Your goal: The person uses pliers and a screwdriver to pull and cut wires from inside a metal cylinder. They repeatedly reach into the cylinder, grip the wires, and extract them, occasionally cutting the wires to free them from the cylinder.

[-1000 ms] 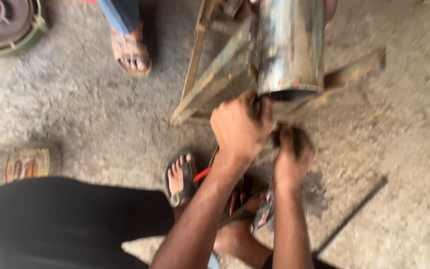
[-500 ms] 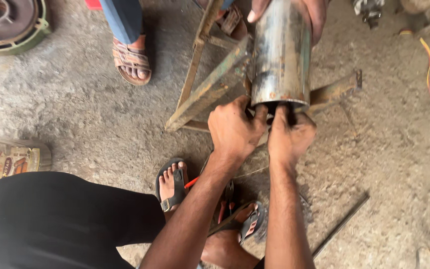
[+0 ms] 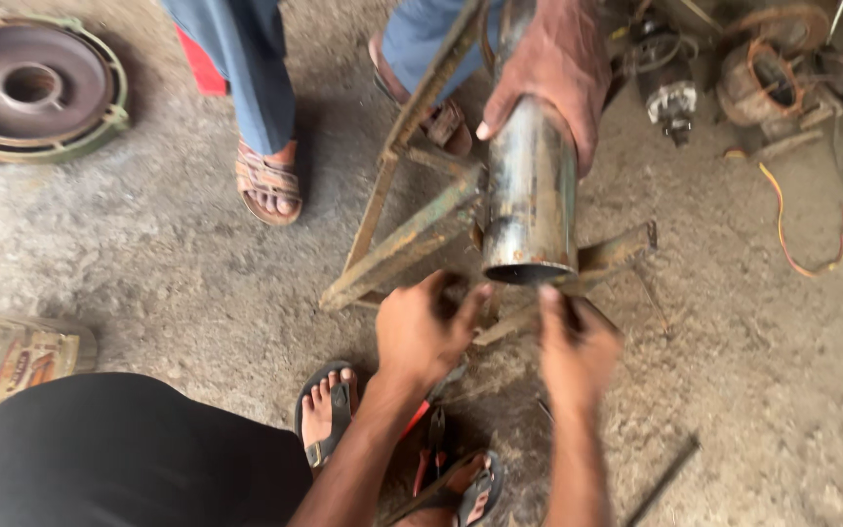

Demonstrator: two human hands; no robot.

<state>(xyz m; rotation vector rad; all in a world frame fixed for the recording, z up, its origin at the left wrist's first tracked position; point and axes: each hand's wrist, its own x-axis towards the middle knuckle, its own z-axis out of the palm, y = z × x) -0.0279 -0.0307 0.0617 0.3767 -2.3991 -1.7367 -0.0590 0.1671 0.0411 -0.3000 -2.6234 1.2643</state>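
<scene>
Both hands are up at the open mouth of the steel pipe (image 3: 531, 195), which lies across a rusty angle-iron frame (image 3: 412, 239) on the concrete floor (image 3: 148, 263), just above centre of the view. The left hand (image 3: 421, 332) sits at seven o'clock from the pipe mouth, fingers curled loosely, gripping nothing I can make out; it looks close to the frame rail, though contact is hard to tell. The right hand (image 3: 578, 342) hangs at five o'clock from the mouth, blurred, fingers partly bent, and I cannot tell if anything is pinched in it. At twelve o'clock a co-worker's hand (image 3: 553, 68) wraps over the far end of the pipe, steadying it. Red-handled pliers (image 3: 431, 444) lie at six o'clock between the sandalled feet.

Risks, as I judge them: the pipe rim looks raw, so fingers slipping across it could get cut. If the co-worker's grip eases, the pipe may roll or slide off the frame toward those open-toed feet directly below.
</scene>
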